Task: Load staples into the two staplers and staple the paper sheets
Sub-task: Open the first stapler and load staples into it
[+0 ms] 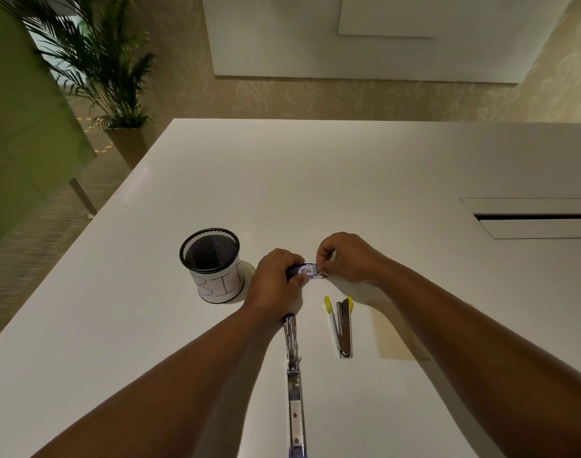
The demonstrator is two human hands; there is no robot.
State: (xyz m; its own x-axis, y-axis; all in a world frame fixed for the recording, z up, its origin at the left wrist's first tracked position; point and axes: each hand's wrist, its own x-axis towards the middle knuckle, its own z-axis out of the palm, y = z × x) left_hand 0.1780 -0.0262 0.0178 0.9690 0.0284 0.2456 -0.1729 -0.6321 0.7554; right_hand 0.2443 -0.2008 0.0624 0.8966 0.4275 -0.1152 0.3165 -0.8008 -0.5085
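Staple box [304, 270] sits above the table's middle, gripped in my left hand [276, 282] while my right hand [343, 259] pinches its end. If I tug hard, staples could spill beside the opened staplers [343, 328].

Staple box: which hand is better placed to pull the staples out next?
Right, probably. The right hand already pinches at the open end of the staple box, while the left hand grips the box body and steadies it. Both staplers, the yellow stapler and the long stapler, lie open below.
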